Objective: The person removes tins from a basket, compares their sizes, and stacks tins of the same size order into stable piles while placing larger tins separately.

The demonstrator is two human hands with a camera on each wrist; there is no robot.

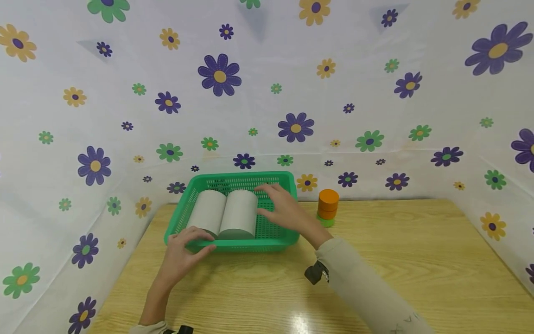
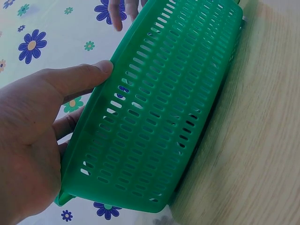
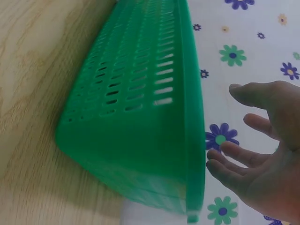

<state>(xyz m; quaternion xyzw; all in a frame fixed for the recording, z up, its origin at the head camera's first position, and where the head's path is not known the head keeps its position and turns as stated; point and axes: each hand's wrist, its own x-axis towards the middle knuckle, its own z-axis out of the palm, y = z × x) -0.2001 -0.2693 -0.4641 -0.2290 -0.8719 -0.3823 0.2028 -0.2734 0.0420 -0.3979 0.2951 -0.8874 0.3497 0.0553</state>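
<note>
A green plastic basket (image 1: pixel 267 242) with slotted walls stands on the table. Two white cylinders lie side by side in its left and middle part, the left cylinder (image 1: pixel 207 211) against the right cylinder (image 1: pixel 239 213). My left hand (image 1: pixel 179 255) grips the basket's front rim near the left corner; in the left wrist view the thumb (image 2: pixel 86 79) lies on the outer side and the fingers pass behind the rim. Over the basket's right part, my right hand (image 1: pixel 283 206) is spread, thumb and fingers apart, beside the right cylinder. Whether its fingertips touch that cylinder, I cannot tell.
A small orange and green round stack (image 1: pixel 327 207) stands just right of the basket. The wooden table (image 1: pixel 396 260) extends to the right and front. A white cloth with flowers (image 1: pixel 267 60) hangs behind and along both sides.
</note>
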